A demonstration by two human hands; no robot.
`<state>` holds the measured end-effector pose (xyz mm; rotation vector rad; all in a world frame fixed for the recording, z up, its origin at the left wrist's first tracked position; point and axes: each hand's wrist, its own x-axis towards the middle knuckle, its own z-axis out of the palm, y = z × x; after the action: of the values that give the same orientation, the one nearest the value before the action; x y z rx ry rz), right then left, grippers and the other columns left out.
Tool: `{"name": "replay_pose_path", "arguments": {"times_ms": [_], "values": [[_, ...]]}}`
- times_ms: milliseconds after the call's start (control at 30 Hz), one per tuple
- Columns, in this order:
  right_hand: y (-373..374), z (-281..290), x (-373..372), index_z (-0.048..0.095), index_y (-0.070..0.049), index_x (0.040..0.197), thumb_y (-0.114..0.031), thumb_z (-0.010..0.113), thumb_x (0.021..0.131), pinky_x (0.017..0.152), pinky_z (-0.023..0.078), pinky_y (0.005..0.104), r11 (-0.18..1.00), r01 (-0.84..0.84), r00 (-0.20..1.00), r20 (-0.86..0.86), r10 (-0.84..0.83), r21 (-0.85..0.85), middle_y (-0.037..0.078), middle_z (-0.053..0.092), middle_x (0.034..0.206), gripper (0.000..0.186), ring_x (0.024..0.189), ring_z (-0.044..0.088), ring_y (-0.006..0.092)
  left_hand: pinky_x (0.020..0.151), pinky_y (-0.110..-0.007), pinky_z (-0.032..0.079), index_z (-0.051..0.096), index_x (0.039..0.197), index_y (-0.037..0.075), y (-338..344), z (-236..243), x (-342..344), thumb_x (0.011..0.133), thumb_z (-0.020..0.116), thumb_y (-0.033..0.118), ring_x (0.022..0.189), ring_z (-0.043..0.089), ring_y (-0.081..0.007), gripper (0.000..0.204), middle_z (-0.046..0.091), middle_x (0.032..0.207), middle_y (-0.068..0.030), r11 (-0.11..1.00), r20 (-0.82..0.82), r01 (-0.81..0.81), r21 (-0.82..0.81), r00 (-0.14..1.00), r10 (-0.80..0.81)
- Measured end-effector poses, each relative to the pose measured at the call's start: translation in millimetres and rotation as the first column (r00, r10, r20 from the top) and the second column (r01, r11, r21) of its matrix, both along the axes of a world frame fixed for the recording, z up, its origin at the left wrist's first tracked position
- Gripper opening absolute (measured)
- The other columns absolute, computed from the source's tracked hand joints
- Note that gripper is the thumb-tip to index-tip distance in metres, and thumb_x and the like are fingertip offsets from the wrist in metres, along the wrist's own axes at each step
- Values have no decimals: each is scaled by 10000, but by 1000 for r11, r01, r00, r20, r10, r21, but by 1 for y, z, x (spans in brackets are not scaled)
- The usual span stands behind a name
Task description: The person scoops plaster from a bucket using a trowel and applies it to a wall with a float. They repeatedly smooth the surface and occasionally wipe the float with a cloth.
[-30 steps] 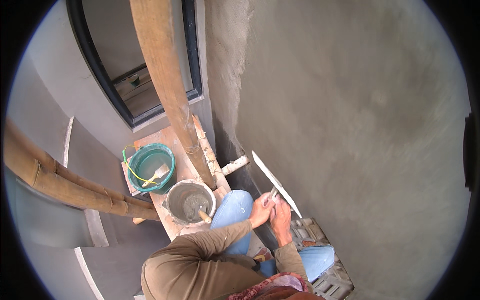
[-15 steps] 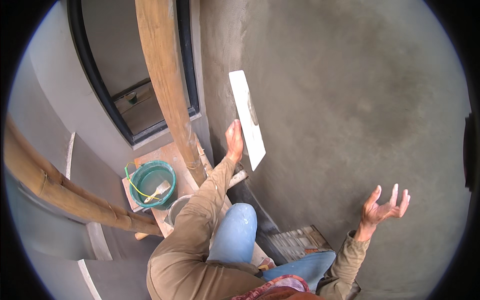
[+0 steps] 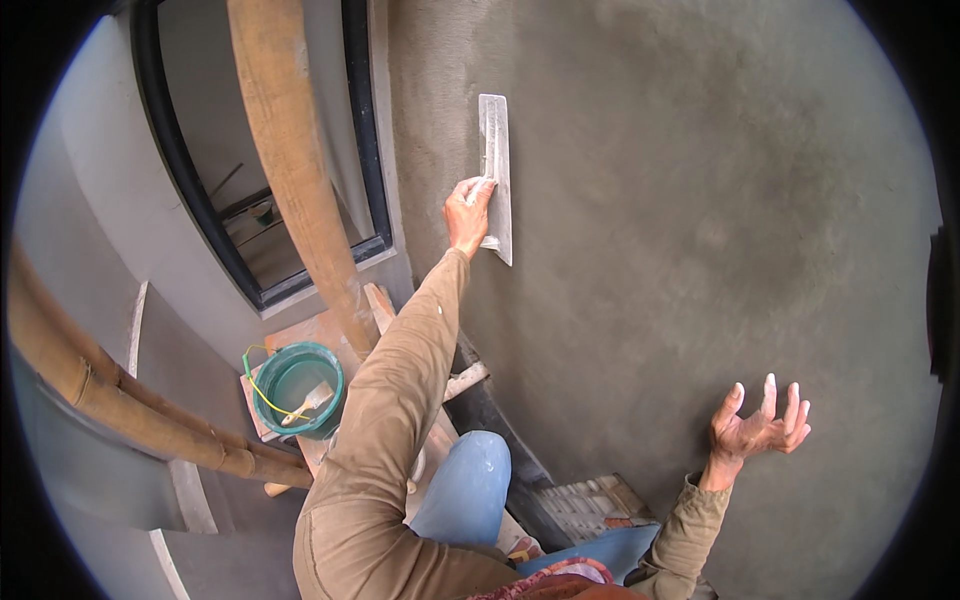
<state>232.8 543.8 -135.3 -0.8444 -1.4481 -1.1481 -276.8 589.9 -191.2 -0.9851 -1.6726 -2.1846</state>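
Observation:
My left hand [image 3: 467, 208] is closed on the handle of a long, pale finishing trowel [image 3: 500, 146], held upright against or just in front of the grey plastered wall [image 3: 650, 230], near its rougher left edge. My right hand [image 3: 755, 428] is open at the lower right, fingers spread and bent with pale residue on the tips, close to the wall and holding nothing I can see. A green bucket [image 3: 285, 360] of cloudy water with a brush [image 3: 316, 397] in it stands at the left. My left arm mostly hides what lies beside that bucket.
Bamboo poles [image 3: 155, 420] run along the left; an upright pole [image 3: 280, 140] crosses before a dark-framed window [image 3: 205, 185]. Boards [image 3: 315, 327] carry the bucket beside my bent knee [image 3: 465, 480]. A slatted crate [image 3: 590, 505] lies by the wall's foot.
My hands have parted from low at the trowel's handle. My left hand has carried the trowel up and left along the wall; my right hand has let go and moved right, opening.

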Motion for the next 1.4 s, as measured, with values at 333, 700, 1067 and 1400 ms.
{"name": "replay_pose_path", "arguments": {"times_ms": [333,700,1067,1400], "values": [[-5,-1,-2,616,-147,1167,-532,527,925,1123,129,486,999,34,999,25,-33,-41,110,519,1310,463,1336,318,296,796,-312,507,698,1041,2,-28,-20,98,873,717,333,879,660,-158,372,722,927,-112,973,28,200,-116,980,-198],[0,-2,0,611,-128,1172,-539,520,928,1123,120,488,998,52,998,36,-51,-35,142,527,1296,487,1334,319,306,401,-253,363,666,806,34,11,9,-39,944,614,419,443,458,-67,412,483,543,17,990,245,142,-6,960,-137],[-4,2,2,586,-143,1201,-556,519,921,1126,111,494,998,-2,997,73,6,-57,155,515,1301,503,1340,299,312,394,-236,338,677,872,41,3,-7,15,946,622,360,439,426,-51,332,478,564,49,932,106,360,-31,929,-355],[-5,2,2,622,-165,1161,-553,526,919,1128,128,480,998,41,997,69,-38,-45,103,524,1306,467,1322,333,301,464,-206,411,690,908,7,-43,-16,131,920,680,262,525,506,-35,256,614,676,15,802,49,595,57,800,-598]]}}
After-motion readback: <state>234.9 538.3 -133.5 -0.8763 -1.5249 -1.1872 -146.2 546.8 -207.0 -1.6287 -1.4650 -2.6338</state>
